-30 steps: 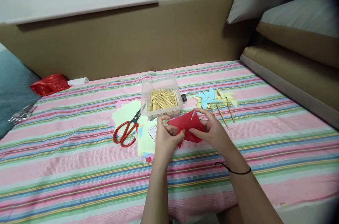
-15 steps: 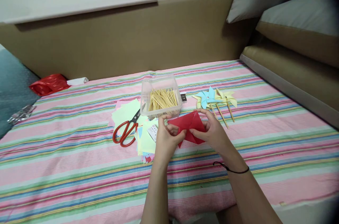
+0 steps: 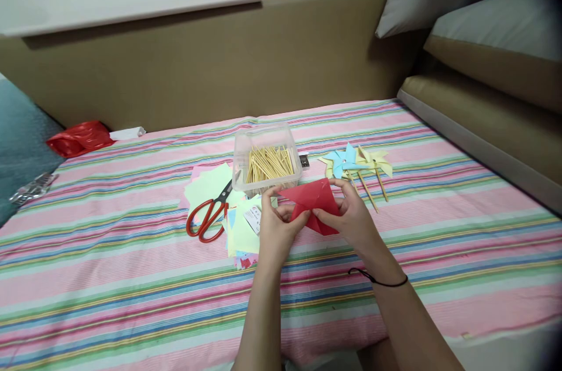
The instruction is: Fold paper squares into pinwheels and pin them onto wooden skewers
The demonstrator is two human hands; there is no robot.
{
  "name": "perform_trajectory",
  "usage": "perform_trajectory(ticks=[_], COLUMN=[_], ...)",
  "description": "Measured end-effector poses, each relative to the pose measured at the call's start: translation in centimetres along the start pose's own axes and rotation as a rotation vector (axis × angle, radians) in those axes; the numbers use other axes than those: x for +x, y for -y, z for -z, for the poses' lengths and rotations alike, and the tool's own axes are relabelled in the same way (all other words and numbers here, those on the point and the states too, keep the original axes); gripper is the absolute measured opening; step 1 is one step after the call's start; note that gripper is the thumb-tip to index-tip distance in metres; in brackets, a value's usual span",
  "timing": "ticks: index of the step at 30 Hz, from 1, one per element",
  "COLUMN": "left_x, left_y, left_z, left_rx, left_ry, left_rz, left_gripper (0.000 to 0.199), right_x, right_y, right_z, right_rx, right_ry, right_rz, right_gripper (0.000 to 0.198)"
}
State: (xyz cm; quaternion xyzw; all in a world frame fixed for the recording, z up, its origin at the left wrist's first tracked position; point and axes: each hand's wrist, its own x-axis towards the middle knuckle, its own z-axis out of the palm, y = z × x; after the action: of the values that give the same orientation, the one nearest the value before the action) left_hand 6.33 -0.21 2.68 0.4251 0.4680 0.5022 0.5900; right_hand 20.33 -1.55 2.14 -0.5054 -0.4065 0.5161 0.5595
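Observation:
A sheet of red paper (image 3: 314,198), partly folded, is held between both hands above the striped cloth. My left hand (image 3: 281,224) pinches its left side, thumb at the front near the middle. On the right edge, my right hand (image 3: 351,213) grips the paper with its thumb pressed near the centre and fingers behind the top corner. A clear plastic box (image 3: 239,154) of thin wooden sticks (image 3: 270,163) stands just beyond the paper. Red-handled scissors (image 3: 207,219) lie to the left, on and beside coloured paper sheets (image 3: 241,236) with a small printed card (image 3: 253,217) on top.
Paper pinwheels on sticks, one blue (image 3: 345,160) and others yellow (image 3: 375,160), lie to the right. A small dark packet (image 3: 304,161) is beside the box. A red plastic bag (image 3: 81,138) and a clear packet (image 3: 33,188) are at far left. Cushions (image 3: 496,26) rise at right.
The upper left part of the red paper has swung outward to the left into a longer point. Both hands have shifted only slightly and still hold the paper.

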Motion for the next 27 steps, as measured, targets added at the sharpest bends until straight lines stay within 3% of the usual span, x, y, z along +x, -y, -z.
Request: perform_trajectory(ticks=[4,7,11,14,22,27], left_x=[0.0,-0.1,-0.1,0.1,0.2,0.2], left_y=[-0.5,-1.0,-1.1,-0.7,-0.5,-0.3], left_z=[0.3,0.8,1.2,1.3,1.4,1.4], left_rx=[-0.068,-0.113,-0.137,-0.143,-0.095,-0.067], left_ry=[-0.003,-0.022,-0.043,-0.051,0.01,0.058], left_rz=[0.048,0.074,0.096,0.102,0.106,0.092], left_gripper=[0.066,0.064,0.063,0.065,0.063,0.06], right_x=[0.3,0.6,0.6,0.4,0.4,0.3], right_y=[0.3,0.5,0.8,1.0,0.8,0.4], right_z=[0.7,2.0,3.4,3.4,2.5,1.7], right_rx=[0.029,0.053,-0.008,-0.141,-0.098,-0.111], right_ry=[0.028,0.038,0.248,0.323,0.305,0.208], right_rz=[0.014,0.05,0.11,0.149,0.09,0.077], right_gripper=[0.061,0.045,0.028,0.016,0.015,0.018])
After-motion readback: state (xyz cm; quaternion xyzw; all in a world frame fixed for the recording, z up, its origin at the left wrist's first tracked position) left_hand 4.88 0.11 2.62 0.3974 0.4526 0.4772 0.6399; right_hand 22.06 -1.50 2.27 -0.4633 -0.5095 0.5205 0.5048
